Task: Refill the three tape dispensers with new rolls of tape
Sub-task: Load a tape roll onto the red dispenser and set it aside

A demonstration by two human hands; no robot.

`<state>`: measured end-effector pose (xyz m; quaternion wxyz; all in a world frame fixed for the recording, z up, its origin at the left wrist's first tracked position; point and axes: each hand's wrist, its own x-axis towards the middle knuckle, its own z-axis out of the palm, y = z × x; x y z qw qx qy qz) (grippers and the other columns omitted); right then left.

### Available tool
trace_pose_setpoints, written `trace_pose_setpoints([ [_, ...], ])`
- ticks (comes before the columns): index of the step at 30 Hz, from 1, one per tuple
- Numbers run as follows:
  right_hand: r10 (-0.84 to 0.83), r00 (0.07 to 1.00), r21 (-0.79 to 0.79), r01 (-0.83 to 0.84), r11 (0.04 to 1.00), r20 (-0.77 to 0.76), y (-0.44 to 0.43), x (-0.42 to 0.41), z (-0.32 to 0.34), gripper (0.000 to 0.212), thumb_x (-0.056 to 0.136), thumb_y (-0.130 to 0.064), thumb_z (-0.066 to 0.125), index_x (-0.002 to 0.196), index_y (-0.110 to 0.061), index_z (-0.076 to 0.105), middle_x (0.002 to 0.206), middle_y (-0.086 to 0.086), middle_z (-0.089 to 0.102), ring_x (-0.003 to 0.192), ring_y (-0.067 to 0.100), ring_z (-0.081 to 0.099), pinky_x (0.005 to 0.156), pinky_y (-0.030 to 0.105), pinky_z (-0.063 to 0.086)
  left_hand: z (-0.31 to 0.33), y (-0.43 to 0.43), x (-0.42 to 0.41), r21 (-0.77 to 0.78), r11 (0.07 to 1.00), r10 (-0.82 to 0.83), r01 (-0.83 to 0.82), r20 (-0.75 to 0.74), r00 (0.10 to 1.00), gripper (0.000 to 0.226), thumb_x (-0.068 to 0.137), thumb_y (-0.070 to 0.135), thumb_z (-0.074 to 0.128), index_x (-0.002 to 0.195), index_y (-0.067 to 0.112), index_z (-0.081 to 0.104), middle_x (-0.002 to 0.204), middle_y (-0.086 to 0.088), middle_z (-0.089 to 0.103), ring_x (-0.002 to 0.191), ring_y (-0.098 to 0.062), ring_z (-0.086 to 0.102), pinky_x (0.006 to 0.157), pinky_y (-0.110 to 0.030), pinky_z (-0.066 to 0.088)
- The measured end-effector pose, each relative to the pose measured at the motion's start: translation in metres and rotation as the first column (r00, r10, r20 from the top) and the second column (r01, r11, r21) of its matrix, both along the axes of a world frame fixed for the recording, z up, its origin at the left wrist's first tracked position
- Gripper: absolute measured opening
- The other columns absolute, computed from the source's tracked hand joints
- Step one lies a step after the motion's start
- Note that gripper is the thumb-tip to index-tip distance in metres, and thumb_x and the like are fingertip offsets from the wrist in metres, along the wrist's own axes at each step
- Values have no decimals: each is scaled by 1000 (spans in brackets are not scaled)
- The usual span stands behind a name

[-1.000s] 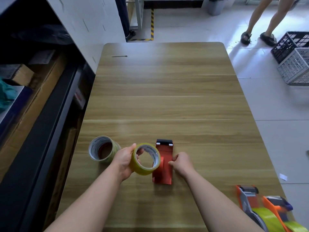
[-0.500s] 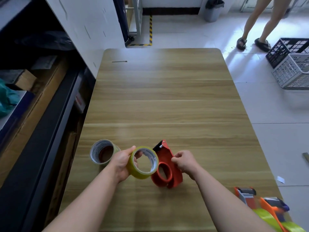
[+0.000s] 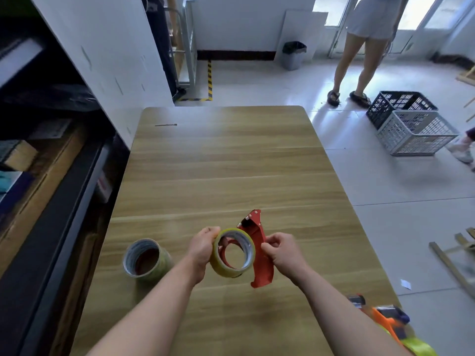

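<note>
Yellow-edged roll of clear packing tape (image 3: pixel 220 269) is pinched in the left hand (image 3: pixel 203 249), pressed right against the red metal tape dispenser (image 3: pixel 263 268), which the right hand (image 3: pixel 285 255) grips by its edge. Just left of the left hand, a stack of spare tape rolls (image 3: pixel 160 270) stands on the wooden table (image 3: pixel 231 163).

Wooden table (image 3: pixel 223 160): a thin dark stick (image 3: pixel 165 124) lies near its far left corner. Tiled floor, right side: black crate (image 3: pixel 395 102) touching grey crate (image 3: pixel 413 133). Grey waste bin (image 3: pixel 293 56) stands against the far wall. A person (image 3: pixel 370 21) stands near the glazed doors. Yellow-black hazard stripe (image 3: pixel 210 80) marks the floor.
</note>
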<state>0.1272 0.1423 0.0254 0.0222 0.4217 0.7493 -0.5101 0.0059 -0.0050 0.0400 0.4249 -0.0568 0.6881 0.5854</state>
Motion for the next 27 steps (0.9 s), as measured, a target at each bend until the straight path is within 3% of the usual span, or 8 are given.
trace_pose_setpoints([
  [3,0,1000,82,1,997,-21,1,3,12,7,87,-16,63,91,-15,68,86,-2,71,81,14,68,77,34,58,0,6,1,-2,1000,1,-1,-60,998,21,99,26,43,92,11,56,68,-2,57,61,-15,49,59,-28,39],
  [8,18,1000,219,-15,976,-12,5,4,23,10,86,-20,62,90,-15,70,82,-3,69,80,15,68,76,33,57,2,12,2,56,998,-31,31,8,999,37,89,52,53,88,15,55,68,0,50,66,-16,46,57,-29,36],
  [10,34,999,238,-29,971,-17,4,2,24,12,87,-22,63,92,-14,71,85,-2,70,79,13,67,74,31,57,3,13,5,71,994,-86,85,13,996,42,77,52,64,93,15,54,74,-1,52,72,-17,48,59,-31,37],
  [12,42,999,247,-35,968,-25,4,-1,27,13,88,-21,63,94,-12,71,86,-1,70,80,13,67,72,27,55,3,15,9,76,991,-109,108,4,994,39,79,47,65,97,15,54,79,-3,55,76,-18,51,58,-30,38],
  [14,27,999,218,-18,976,-37,6,-3,29,14,88,-19,63,95,-11,71,87,-1,70,81,13,67,72,25,54,2,17,12,59,992,-108,109,-23,994,36,84,46,62,99,14,53,83,-4,55,77,-18,53,57,-31,42],
  [18,-25,996,73,32,997,-88,11,-6,30,11,86,-17,66,93,-11,74,85,1,74,80,14,70,77,35,59,1,16,11,-7,986,-167,167,-105,980,37,86,41,63,108,13,52,105,-11,62,78,-20,59,66,-35,50],
  [22,-39,993,-2,39,999,-111,10,-8,31,11,86,-15,67,93,-11,75,84,0,74,80,14,70,76,34,60,3,9,6,-20,969,-245,245,16,969,62,78,34,75,126,7,46,118,-15,62,91,-24,69,70,-35,58],
  [27,-91,981,-156,64,986,-174,9,-7,37,11,88,-16,67,96,-12,73,89,5,74,81,17,70,65,25,54,8,6,6,-1,944,-330,331,68,941,28,81,8,72,106,5,60,97,-14,70,80,-25,68,70,-35,57],
])
